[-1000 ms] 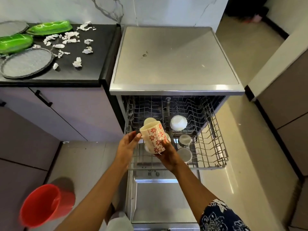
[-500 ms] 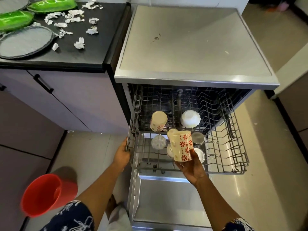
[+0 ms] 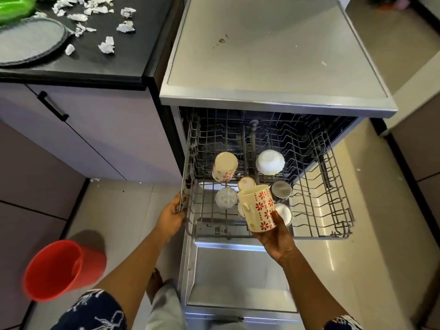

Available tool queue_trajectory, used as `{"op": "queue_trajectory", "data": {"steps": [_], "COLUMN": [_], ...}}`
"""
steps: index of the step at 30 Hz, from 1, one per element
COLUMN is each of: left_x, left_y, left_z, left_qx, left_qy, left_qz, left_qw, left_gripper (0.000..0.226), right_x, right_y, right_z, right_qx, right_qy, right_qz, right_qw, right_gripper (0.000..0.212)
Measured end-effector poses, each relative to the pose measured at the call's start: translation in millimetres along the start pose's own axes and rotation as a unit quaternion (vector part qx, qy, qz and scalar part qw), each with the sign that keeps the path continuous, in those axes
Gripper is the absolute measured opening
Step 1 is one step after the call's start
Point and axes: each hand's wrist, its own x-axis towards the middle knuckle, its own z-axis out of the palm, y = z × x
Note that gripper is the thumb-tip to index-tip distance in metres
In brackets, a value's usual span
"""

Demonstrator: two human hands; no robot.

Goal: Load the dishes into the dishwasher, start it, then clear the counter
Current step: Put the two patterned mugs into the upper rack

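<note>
The dishwasher's upper wire rack (image 3: 328, 210) is pulled out over the open door (image 3: 238, 277). My right hand (image 3: 277, 236) grips a cream mug with red flowers (image 3: 258, 208), tilted above the rack's front middle. My left hand (image 3: 171, 216) holds the rack's front left corner. In the rack stand another flowered mug (image 3: 225, 166), a white bowl (image 3: 270, 161), a clear glass (image 3: 226, 197), a small cream cup (image 3: 246, 183) and two steel cups (image 3: 281, 190), all upside down.
A red bucket (image 3: 59, 270) lies tilted on the floor at lower left. The black counter (image 3: 114, 65) at upper left carries crumpled paper scraps (image 3: 107, 45), a grey round plate (image 3: 28, 44) and a green dish (image 3: 14, 7). The dishwasher's steel top (image 3: 273, 55) is behind the rack.
My left hand let go of the mug and took hold of the rack's left corner. My right hand carried the mug to the right, over the rack's middle. The camera moved closer.
</note>
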Motion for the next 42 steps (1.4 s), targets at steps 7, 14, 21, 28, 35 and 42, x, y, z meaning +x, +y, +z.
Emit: {"op": "queue_trajectory", "data": {"steps": [7, 14, 21, 28, 35, 42], "left_x": [3.8, 70.3, 99.1, 114.5, 119.5, 119.2], "left_y": [-4.1, 45.5, 33.5, 17.0, 13.7, 11.6], "left_z": [-2.6, 4.2, 14.0, 12.3, 12.7, 14.3], "left_qx": [0.054, 0.071, -0.059, -0.111, -0.119, -0.14], "left_qy": [0.027, 0.097, 0.073, 0.05, 0.055, 0.052], "left_qz": [0.001, 0.067, 0.081, 0.102, 0.102, 0.105], "left_qw": [0.998, 0.991, 0.992, 0.987, 0.986, 0.983], "left_gripper": [0.055, 0.061, 0.057, 0.055, 0.053, 0.053], "right_x": [16.1, 99.9, 198.8, 230.7, 246.1, 261.6], "right_y": [-28.6, -98.5, -131.5, -117.5, -105.6, -91.2], "right_z": [21.4, 105.6, 142.8, 173.5, 182.3, 171.6], "right_qx": [-0.083, -0.251, -0.561, -0.805, -0.871, -0.882], "right_qy": [0.005, 0.173, 0.224, 0.185, 0.125, 0.134], "right_qz": [-0.005, -0.085, -0.155, -0.177, -0.155, -0.181], "right_qw": [0.996, 0.949, 0.781, 0.535, 0.448, 0.413], "right_gripper": [0.107, 0.042, 0.1, 0.095, 0.058, 0.083]}}
